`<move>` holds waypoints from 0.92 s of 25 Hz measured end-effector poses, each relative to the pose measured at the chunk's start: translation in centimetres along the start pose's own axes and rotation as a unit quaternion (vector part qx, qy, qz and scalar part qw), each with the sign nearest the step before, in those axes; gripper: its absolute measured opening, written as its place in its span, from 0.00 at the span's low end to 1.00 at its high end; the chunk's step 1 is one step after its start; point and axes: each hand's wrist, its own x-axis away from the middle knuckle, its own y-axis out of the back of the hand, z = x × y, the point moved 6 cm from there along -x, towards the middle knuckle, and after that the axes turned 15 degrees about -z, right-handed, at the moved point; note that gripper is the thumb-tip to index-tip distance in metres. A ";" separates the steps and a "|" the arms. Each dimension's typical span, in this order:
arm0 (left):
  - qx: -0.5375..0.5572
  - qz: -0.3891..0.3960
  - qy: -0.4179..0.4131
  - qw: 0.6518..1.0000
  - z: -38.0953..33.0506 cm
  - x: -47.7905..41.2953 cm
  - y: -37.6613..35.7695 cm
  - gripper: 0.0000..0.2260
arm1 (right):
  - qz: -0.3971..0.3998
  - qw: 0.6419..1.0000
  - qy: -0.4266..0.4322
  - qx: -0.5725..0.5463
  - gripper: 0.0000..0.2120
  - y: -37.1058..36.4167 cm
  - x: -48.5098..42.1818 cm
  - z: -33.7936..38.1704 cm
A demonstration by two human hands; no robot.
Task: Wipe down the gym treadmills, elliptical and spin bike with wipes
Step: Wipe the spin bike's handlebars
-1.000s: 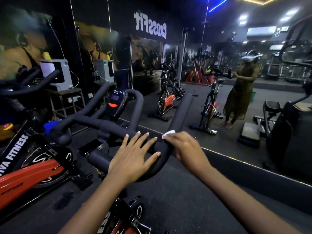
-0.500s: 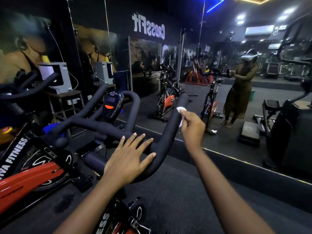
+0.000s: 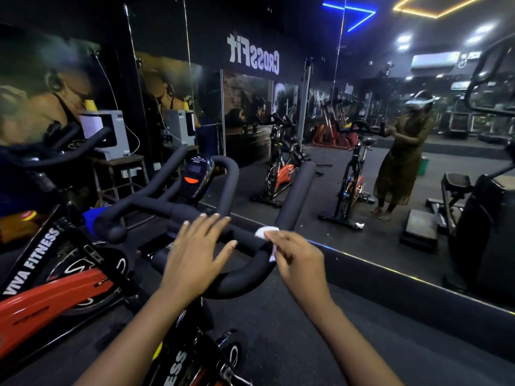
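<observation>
The spin bike's black padded handlebar fills the middle of the head view, with a small console at its centre. My left hand rests flat on the near curve of the bar, fingers straight and spread. My right hand pinches a small white wipe against the bar where the right horn rises.
A second orange and black spin bike stands close on the left. A wall mirror runs ahead and to the right, reflecting bikes and a person. A dark machine stands at the far right. A table with a white box is behind left.
My right hand slid with the wipe up the right horn, then came back down to its base. The left hand stayed flat on the bar.
</observation>
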 end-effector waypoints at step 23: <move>-0.074 -0.036 0.065 0.995 3.3 1.7 0.3 0.25 | 0.450 0.801 0.391 -0.053 0.23 -10.1 -3.2 2.1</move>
